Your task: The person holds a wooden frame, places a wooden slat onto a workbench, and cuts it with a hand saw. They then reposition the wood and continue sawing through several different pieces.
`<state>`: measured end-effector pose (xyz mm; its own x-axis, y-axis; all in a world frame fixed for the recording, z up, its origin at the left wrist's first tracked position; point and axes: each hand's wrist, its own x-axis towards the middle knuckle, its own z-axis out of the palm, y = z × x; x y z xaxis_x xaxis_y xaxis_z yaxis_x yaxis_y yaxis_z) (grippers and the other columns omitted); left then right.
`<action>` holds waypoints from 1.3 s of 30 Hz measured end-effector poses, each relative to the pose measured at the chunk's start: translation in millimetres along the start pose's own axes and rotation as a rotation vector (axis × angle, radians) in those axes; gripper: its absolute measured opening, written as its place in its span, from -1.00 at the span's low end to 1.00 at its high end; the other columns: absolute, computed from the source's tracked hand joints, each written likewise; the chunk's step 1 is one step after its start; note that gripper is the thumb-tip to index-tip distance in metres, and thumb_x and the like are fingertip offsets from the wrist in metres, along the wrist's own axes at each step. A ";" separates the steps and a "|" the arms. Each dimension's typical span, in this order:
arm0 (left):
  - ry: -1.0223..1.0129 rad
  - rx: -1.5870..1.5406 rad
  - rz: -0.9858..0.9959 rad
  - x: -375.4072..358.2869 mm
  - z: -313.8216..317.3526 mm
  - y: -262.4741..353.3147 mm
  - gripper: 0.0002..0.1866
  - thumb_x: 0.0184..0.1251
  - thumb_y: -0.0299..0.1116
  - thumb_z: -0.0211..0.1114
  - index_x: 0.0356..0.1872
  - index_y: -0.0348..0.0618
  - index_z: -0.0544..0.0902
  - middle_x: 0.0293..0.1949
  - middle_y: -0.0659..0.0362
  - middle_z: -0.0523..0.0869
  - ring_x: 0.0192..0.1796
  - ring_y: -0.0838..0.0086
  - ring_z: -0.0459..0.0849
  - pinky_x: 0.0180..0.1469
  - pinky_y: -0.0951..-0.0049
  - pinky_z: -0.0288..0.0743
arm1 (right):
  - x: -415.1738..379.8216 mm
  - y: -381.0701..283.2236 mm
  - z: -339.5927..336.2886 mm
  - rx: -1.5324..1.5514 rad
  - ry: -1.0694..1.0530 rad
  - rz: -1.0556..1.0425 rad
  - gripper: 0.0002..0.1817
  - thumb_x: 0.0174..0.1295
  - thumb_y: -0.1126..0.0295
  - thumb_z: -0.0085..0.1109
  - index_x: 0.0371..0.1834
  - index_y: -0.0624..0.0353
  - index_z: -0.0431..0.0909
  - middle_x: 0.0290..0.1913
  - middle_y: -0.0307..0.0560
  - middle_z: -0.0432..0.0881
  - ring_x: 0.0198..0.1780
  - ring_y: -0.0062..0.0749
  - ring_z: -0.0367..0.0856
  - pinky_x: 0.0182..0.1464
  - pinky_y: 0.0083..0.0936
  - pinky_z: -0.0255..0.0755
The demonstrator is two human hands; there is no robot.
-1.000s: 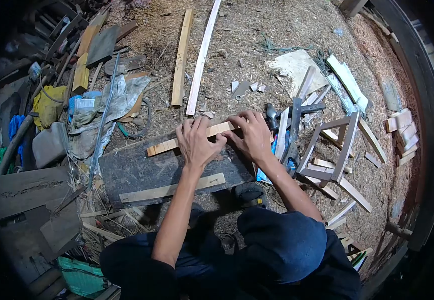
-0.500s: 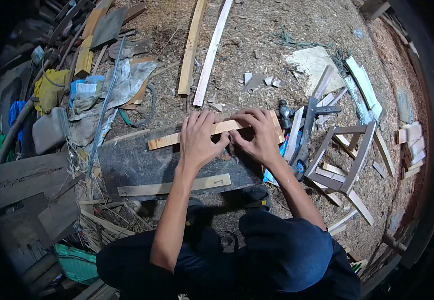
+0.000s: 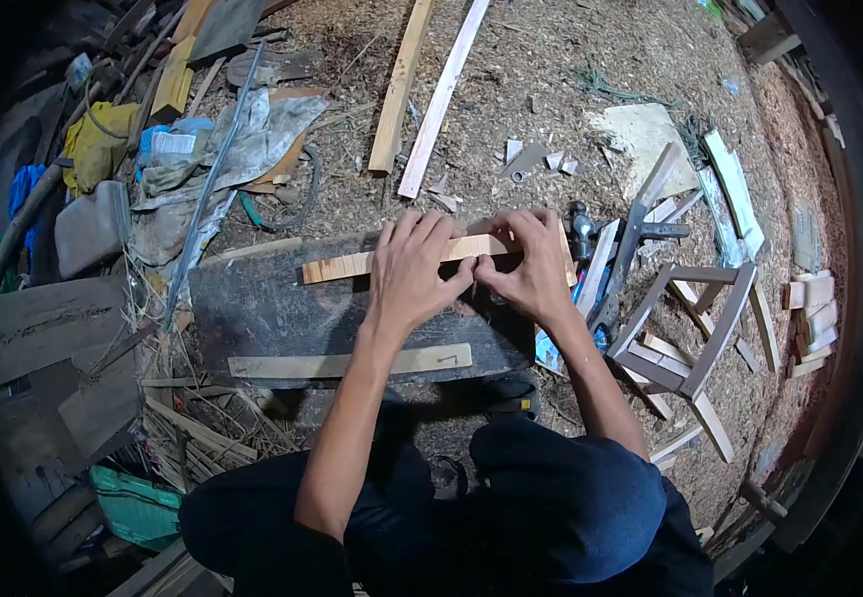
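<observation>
A light wooden strip lies across the top of a dark, worn board on the sawdust-covered ground. My left hand rests flat on the strip's middle, fingers spread and pointing away from me. My right hand presses on the strip's right end, thumb meeting the left thumb. A second pale strip lies along the board's near edge, untouched. A hammer lies just right of my right hand.
A small wooden chair frame lies on its side at the right, with loose slats around it. Two long battens lie at the top. Rags, scrap wood and containers pile up at the left. My knees are below.
Both hands have stayed on the strip, with the thumbs drawing closer together. The view has drifted slightly, so everything sits a little further right and up.
</observation>
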<state>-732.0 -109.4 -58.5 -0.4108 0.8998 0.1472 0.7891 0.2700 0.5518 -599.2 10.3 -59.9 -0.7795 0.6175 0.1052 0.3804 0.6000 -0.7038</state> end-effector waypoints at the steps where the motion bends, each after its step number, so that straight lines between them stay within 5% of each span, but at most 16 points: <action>1: -0.015 -0.006 0.018 0.3 -0.6 -1.8 -0.69 0.04 -0.18 0.36 -0.26 -0.13 0.57 -0.23 0.19 0.58 -0.07 0.26 0.51 0.02 0.21 0.37 | 0.6 -0.1 0.5 -0.003 -0.008 0.000 -0.65 -0.20 0.37 0.32 -0.26 0.19 0.59 -0.27 -0.07 0.61 -0.04 -0.08 0.42 0.06 -0.24 0.35; 8: -0.008 -0.017 0.072 -0.3 0.4 -8.6 -0.67 0.07 -0.19 0.39 -0.19 -0.10 0.57 -0.20 0.18 0.58 -0.05 0.26 0.51 0.03 0.22 0.35 | 1.2 9.2 3.9 0.020 -0.008 -0.032 -0.65 -0.19 0.42 0.33 -0.26 0.26 0.56 -0.14 -0.04 0.62 -0.03 -0.10 0.42 0.07 -0.28 0.42; 19: -0.009 0.000 0.055 -1.6 2.1 -6.0 -0.64 0.06 -0.20 0.40 -0.16 -0.12 0.57 -0.16 0.19 0.60 -0.04 0.29 0.52 0.03 0.25 0.36 | 4.6 4.4 6.9 0.030 0.044 -0.035 -0.63 -0.26 0.32 0.35 -0.35 0.22 0.52 -0.37 -0.04 0.54 -0.18 -0.08 0.42 -0.06 -0.25 0.29; 39: 0.006 -0.006 0.035 -7.0 3.3 -2.6 -0.60 -0.06 -0.23 0.41 -0.16 -0.11 0.57 -0.16 0.18 0.60 0.00 0.26 0.51 0.04 0.23 0.32 | 8.7 -0.4 2.3 0.005 -0.037 0.005 -0.57 -0.34 0.21 0.39 -0.45 0.23 0.46 -0.48 -0.02 0.50 -0.35 -0.11 0.42 -0.10 -0.29 0.22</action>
<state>-729.7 -115.2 -63.7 -0.3853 0.9068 0.1714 0.8005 0.2360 0.5509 -607.3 14.2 -60.4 -0.7959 0.6007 0.0757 0.3813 0.5944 -0.7081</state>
